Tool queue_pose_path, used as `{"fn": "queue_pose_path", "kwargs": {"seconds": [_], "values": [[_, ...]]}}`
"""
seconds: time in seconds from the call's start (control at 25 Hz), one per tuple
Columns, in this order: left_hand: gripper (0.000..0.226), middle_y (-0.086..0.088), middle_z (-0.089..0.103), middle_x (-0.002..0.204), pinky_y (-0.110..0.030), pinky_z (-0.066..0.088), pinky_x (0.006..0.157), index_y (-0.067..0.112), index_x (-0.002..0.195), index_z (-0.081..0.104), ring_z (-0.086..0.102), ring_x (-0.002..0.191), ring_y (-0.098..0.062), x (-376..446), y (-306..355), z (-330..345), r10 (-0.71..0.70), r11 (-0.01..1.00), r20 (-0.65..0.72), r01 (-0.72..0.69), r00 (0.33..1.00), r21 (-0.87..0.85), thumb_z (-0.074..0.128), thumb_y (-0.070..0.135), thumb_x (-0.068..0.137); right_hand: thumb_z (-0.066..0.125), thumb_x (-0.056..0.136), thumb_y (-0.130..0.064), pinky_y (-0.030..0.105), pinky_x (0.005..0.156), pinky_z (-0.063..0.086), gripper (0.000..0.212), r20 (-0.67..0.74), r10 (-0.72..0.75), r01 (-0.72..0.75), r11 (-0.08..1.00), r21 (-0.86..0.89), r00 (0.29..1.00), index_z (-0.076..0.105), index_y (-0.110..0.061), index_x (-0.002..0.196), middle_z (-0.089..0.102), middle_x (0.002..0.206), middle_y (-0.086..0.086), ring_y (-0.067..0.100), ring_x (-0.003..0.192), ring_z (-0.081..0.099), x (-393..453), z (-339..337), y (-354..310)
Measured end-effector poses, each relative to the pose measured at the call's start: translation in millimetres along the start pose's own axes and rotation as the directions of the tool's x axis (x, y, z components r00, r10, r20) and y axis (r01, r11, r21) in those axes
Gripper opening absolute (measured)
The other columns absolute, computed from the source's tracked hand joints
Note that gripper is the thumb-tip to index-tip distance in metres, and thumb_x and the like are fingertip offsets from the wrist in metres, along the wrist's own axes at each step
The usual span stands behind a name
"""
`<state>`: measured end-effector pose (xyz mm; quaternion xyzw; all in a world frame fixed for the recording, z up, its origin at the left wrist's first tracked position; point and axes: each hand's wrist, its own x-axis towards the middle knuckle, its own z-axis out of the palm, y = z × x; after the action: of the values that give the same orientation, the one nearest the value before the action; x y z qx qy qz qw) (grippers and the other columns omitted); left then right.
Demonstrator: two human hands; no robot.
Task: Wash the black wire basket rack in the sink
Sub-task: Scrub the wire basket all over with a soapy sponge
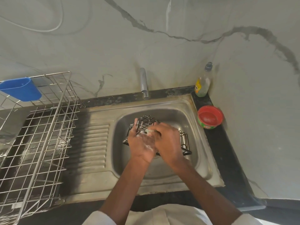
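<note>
basket: I see the black wire basket rack (184, 140) down in the steel sink (193, 127), tipped up on one side, its far corner raised toward the tap; the middle is hidden behind both hands.
left hand: my left hand (141, 142) is at the rack's left end, palm up and soapy, fingers reaching up along the wires. I can't tell whether they curl round a wire or only lie against it.
right hand: my right hand (168, 140) lies over the top of the rack, crossing the left palm, fingers curled and pinching a small pale scrub pad (148, 131) against the wires.
suds: white foam on the left palm and on the pad.
tap: chrome spout (143, 83) on the back ledge above the bowl; I can't make out any water stream.
drainboard: ribbed steel section just left of the bowl.
dish rack: a big silver wire drying rack (40, 135) on the counter to the left, well apart from the sink bowl, with a blue plastic cup holder (21, 90) hooked on its far edge.
right ledge: a clear dish soap bottle (203, 83) in the corner, and nearer me a red-lidded green tub (210, 116).
wall: grey marble-look panel with dark veins.
</note>
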<state>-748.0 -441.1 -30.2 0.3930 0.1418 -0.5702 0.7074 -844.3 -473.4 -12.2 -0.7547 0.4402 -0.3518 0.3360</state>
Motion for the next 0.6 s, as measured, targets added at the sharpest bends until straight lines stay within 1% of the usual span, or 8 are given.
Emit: {"fn": "queue_pose_path", "kwargs": {"seconds": [0.08, 0.16, 0.24, 0.28, 0.36, 0.4, 0.52, 0.6], "values": [[0.057, -0.023, 0.073, 0.104, -0.039, 0.062, 0.072, 0.000, 0.112, 0.071, 0.076, 0.093, -0.039, -3, 5, 3, -0.035, 0.998, 0.031, 0.036, 0.999, -0.042, 0.044, 0.050, 0.109, 0.073, 0.087, 0.000, 0.025, 0.072, 0.058, 0.019, 0.011, 0.094, -0.094, 0.994, -0.054, 0.995, 0.082, -0.016, 0.089, 0.077, 0.089, -0.004, 0.004, 0.077, 0.069, -13, -11, 12], [0.057, -0.023, 0.073, 0.098, -0.040, 0.058, 0.081, -0.004, 0.113, 0.065, 0.073, 0.092, -0.035, -9, 4, 3, -0.023, 1.000, -0.025, 0.023, 0.999, 0.003, 0.043, 0.049, 0.110, 0.069, 0.089, -0.008, 0.020, 0.068, 0.056, 0.014, 0.035, -0.003, 0.004, 0.999, -0.050, 0.999, 0.081, -0.015, 0.087, 0.075, 0.088, -0.005, 0.003, 0.074, 0.067, -17, -9, 7], [0.054, -0.014, 0.072, 0.077, -0.031, 0.062, 0.065, -0.001, 0.101, 0.065, 0.073, 0.069, -0.025, -13, 2, 5, -0.056, 0.996, -0.016, 0.057, 0.998, 0.063, 0.039, 0.045, 0.112, 0.064, 0.089, -0.006, 0.021, 0.063, 0.056, 0.017, 0.050, -0.120, 0.122, 0.991, -0.048, 0.991, 0.080, -0.012, 0.087, 0.074, 0.086, -0.003, 0.007, 0.072, 0.067, 1, -3, 3], [0.051, -0.012, 0.072, 0.074, -0.028, 0.061, 0.058, 0.003, 0.100, 0.065, 0.074, 0.064, -0.023, -14, 2, 6, -0.063, 0.993, -0.010, 0.063, 0.998, 0.096, 0.038, 0.045, 0.112, 0.064, 0.089, 0.001, 0.023, 0.062, 0.056, 0.019, 0.022, -0.118, 0.119, 0.991, -0.062, 0.993, 0.079, -0.012, 0.088, 0.073, 0.086, -0.001, 0.009, 0.072, 0.067, 14, -2, 3], [0.048, -0.011, 0.076, 0.084, -0.036, 0.061, 0.067, 0.009, 0.109, 0.068, 0.076, 0.076, -0.026, -17, 1, 11, -0.056, 0.987, 0.013, 0.053, 0.998, 0.152, 0.040, 0.048, 0.111, 0.067, 0.090, 0.006, 0.028, 0.064, 0.058, 0.020, -0.043, -0.037, 0.032, 0.994, -0.109, 0.998, 0.076, -0.011, 0.090, 0.072, 0.090, 0.000, 0.012, 0.078, 0.066, 33, -6, 6], [0.050, -0.011, 0.076, 0.089, -0.039, 0.060, 0.073, 0.010, 0.116, 0.067, 0.076, 0.081, -0.028, -20, 3, 14, -0.062, 0.981, 0.017, 0.058, 0.998, 0.184, 0.040, 0.052, 0.110, 0.067, 0.089, 0.006, 0.031, 0.064, 0.058, 0.019, -0.032, -0.043, 0.038, 0.989, -0.140, 0.999, 0.075, -0.011, 0.090, 0.071, 0.091, 0.001, 0.014, 0.082, 0.065, 34, -9, 7], [0.061, -0.010, 0.074, 0.091, -0.041, 0.060, 0.077, 0.008, 0.130, 0.061, 0.077, 0.081, -0.026, -17, 3, 12, -0.093, 0.975, 0.035, 0.084, 0.995, 0.206, 0.036, 0.060, 0.109, 0.070, 0.084, 0.005, 0.031, 0.064, 0.053, 0.020, 0.135, -0.226, 0.255, 0.930, -0.264, 0.965, 0.073, -0.014, 0.089, 0.069, 0.092, -0.001, 0.017, 0.086, 0.060, 23, -15, 10], [0.070, -0.015, 0.075, 0.109, -0.054, 0.061, 0.084, 0.011, 0.146, 0.055, 0.077, 0.097, -0.034, -11, 1, 6, -0.113, 0.975, 0.058, 0.099, 0.992, 0.200, 0.038, 0.066, 0.107, 0.071, 0.088, -0.003, 0.030, 0.072, 0.052, 0.017, 0.079, -0.108, 0.126, 0.948, -0.291, 0.991, 0.074, -0.019, 0.093, 0.070, 0.094, -0.005, 0.015, 0.091, 0.061, 34, -20, 13]]}}
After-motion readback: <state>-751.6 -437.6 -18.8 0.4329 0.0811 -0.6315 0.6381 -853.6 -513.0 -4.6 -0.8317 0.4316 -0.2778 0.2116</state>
